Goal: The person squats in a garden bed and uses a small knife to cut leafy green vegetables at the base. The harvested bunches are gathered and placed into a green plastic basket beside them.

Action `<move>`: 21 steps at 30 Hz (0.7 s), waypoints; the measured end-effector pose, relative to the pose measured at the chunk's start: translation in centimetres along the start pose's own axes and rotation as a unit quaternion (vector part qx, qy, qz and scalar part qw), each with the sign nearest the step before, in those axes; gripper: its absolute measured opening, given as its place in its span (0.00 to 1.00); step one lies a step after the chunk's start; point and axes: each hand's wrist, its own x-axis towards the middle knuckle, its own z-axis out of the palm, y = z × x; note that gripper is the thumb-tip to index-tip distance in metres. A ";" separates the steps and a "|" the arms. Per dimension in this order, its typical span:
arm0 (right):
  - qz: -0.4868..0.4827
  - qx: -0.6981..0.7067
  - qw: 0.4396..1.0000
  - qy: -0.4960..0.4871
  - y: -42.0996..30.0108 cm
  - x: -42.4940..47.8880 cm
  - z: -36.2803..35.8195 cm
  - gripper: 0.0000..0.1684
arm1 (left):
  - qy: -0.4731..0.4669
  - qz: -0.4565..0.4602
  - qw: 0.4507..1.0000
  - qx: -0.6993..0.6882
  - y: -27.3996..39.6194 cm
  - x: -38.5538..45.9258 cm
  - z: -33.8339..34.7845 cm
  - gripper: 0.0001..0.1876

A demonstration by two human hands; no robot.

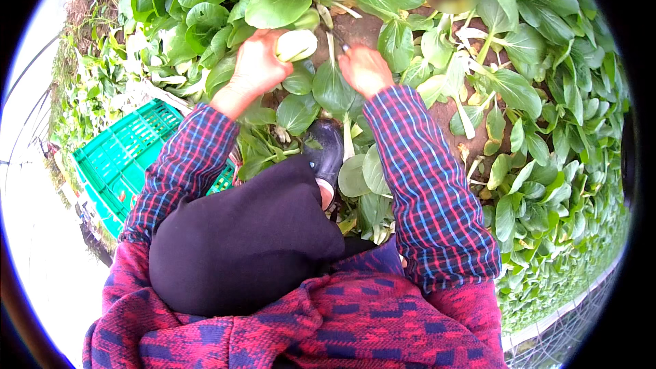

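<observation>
My left hand is closed around a head of bok choy, its pale stem base pointing right. To its right, my right hand grips a small knife, whose dark, narrow blade points up and left; its handle is mostly hidden by the fingers. Loose bok choy leaves lie between and below the hands. One pale stem reaches up beside the blade.
Leafy bok choy plants grow at the right and along the top. A green plastic crate stands at the left, partly behind my left sleeve. My black boot is on the ground among leaves. Bare soil shows between cut leaves.
</observation>
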 end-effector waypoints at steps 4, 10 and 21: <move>-0.005 0.125 0.980 0.153 1.8 -5.9 -1.5 0.17 | -0.128 -0.112 0.887 -0.428 1.2 -0.2 -4.1 0.22; -0.051 0.549 0.807 0.210 0.0 -11.9 -4.9 0.31 | -0.247 -0.159 0.653 -0.698 6.2 -2.6 -5.0 0.25; -0.011 0.582 0.783 0.222 0.2 -12.4 -5.2 0.20 | -0.237 -0.184 0.610 -0.733 9.7 -2.5 -5.0 0.23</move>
